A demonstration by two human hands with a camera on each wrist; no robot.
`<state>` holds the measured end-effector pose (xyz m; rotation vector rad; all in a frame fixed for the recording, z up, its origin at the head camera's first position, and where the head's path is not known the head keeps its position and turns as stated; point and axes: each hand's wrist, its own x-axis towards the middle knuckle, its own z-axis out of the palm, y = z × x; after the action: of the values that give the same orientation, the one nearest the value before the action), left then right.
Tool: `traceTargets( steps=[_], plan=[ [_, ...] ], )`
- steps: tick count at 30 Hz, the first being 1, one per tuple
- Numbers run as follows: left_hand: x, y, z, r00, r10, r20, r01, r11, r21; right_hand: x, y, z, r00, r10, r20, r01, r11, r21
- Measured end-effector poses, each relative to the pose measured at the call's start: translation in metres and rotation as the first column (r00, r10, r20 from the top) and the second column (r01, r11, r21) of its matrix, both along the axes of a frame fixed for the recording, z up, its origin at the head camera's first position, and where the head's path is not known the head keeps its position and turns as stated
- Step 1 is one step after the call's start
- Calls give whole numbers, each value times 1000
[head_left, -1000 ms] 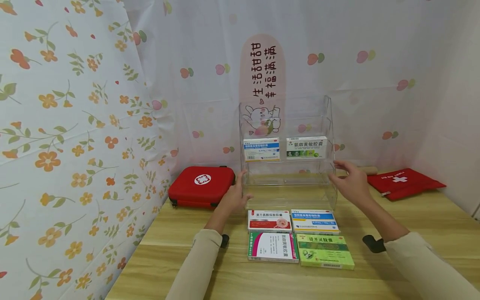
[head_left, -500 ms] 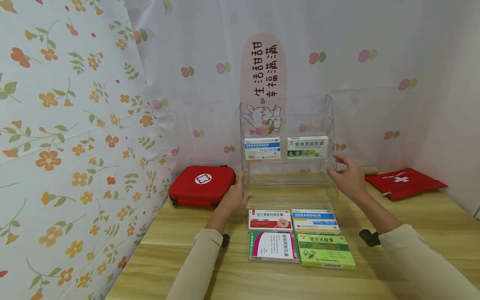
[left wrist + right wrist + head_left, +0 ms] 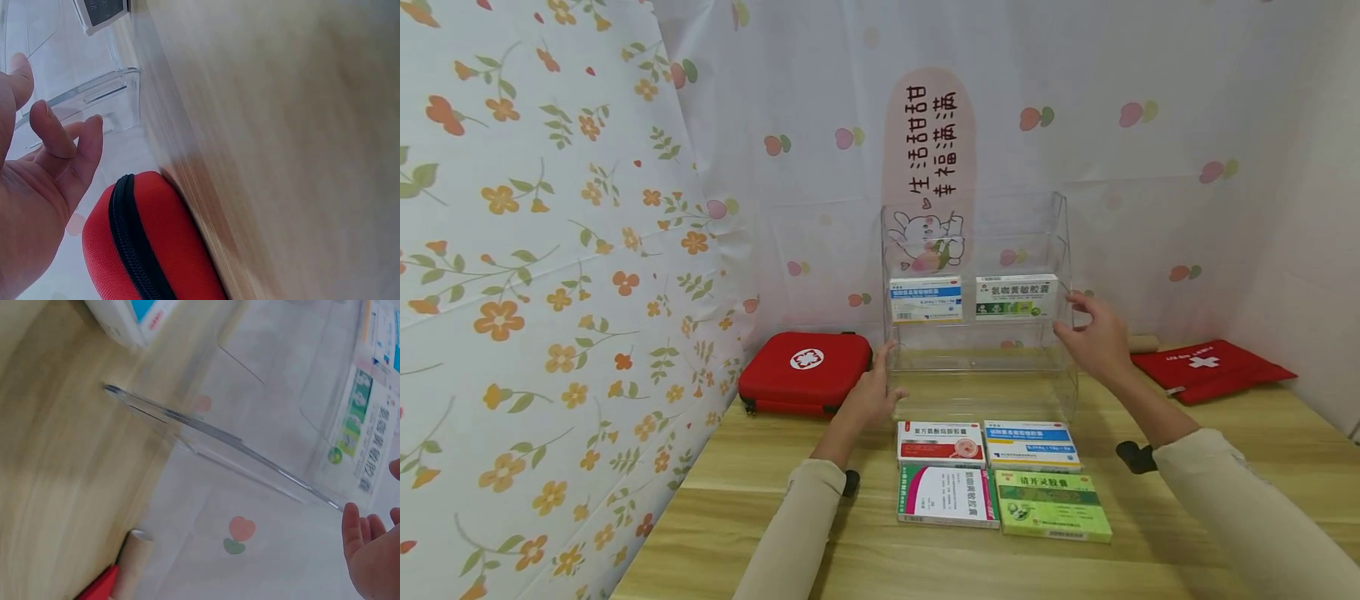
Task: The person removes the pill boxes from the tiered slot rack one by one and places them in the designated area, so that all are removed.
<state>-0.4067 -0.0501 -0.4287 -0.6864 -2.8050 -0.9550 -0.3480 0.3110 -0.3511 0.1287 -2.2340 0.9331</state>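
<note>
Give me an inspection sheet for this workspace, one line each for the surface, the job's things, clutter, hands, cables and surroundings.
Surface: light wooden table, bare at its front edge.
Job's things: clear acrylic tiered rack stands at the back; a blue-and-white medicine box and a green-and-white medicine box sit on one shelf; four flat medicine boxes lie in front of it.
Clutter: red hard first-aid case to the left, flat red first-aid pouch to the right, a cardboard tube behind.
Hands: left hand at the rack's left side, right hand at its right side, fingers relaxed; contact unclear.
Cables: nothing seen.
Surroundings: floral cloth walls, pink sign.
</note>
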Motion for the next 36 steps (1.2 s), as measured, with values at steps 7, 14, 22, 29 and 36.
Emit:
traceTargets(
  steps=[7, 14, 22, 29, 36],
  plan=[
    [-2, 0, 0, 1000, -14, -25, 14, 1000, 3, -5, 5, 13, 1000, -8, -6, 8, 1000, -3],
    [-3, 0, 0, 1000, -16, -8, 16, 1000, 2, -18, -4, 24, 999, -11, -30, 12, 999, 32],
    [-3, 0, 1, 1000, -21, 3, 21, 1000, 11, -29, -14, 36, 998, 27, -50, -23, 996, 90],
    [-2, 0, 2, 1000, -20, 4, 20, 1000, 3, -33, -14, 41, 998, 40, 48, -44, 994, 97],
    [-2, -1, 0, 1000, -18, 2, 18, 1000, 0, -37, -15, 44, 988, 65, 142, -85, 987, 137]
  ],
)
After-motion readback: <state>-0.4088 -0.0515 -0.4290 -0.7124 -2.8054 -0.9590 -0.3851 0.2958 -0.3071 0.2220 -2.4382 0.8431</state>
